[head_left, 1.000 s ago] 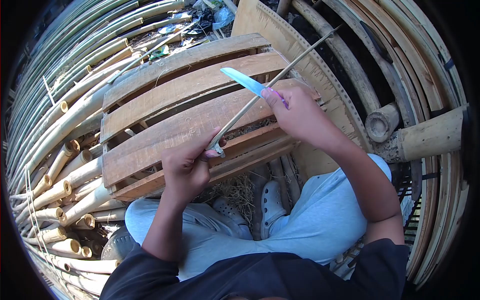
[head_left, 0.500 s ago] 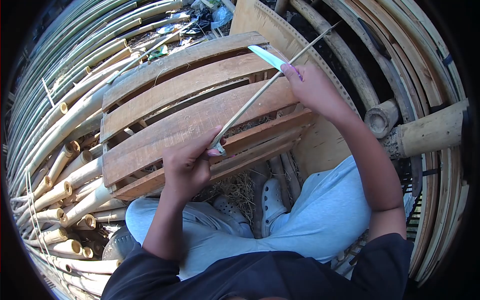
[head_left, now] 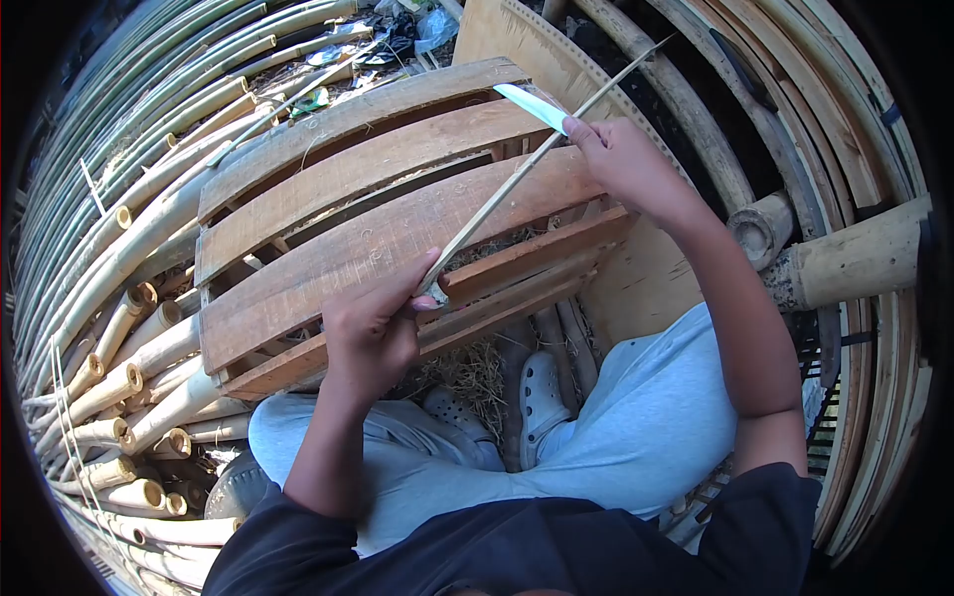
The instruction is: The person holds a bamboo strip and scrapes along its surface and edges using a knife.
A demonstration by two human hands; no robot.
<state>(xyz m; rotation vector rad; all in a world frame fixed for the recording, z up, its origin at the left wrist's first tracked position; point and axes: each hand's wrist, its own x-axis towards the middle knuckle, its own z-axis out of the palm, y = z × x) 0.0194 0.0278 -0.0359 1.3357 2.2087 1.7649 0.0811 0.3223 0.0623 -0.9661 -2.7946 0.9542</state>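
Note:
My left hand [head_left: 370, 328] is closed around the lower end of a thin bamboo stick [head_left: 512, 179], which slants up to the right. A small pale, patterned scrap [head_left: 434, 294] shows by its fingers; I cannot tell what it is. My right hand [head_left: 636, 171] grips a knife, its handle mostly hidden in the fingers. The pale, bright knife blade [head_left: 532, 104] points up and left, crossing or touching the stick near my right thumb. Both hands are above a slatted wooden bench [head_left: 397, 233] with thin shavings on its boards.
Bamboo poles [head_left: 129, 248] are stacked along the left. A curved plywood sheet [head_left: 651, 283] stands beyond the bench's right end. Long wooden strips [head_left: 865, 149] and a thick bamboo post [head_left: 860, 253] are at the right. Plastic litter [head_left: 434, 35] lies at the back.
My right hand and the knife have shifted slightly up and to the right along the stick. My left hand keeps its hold in nearly the same place.

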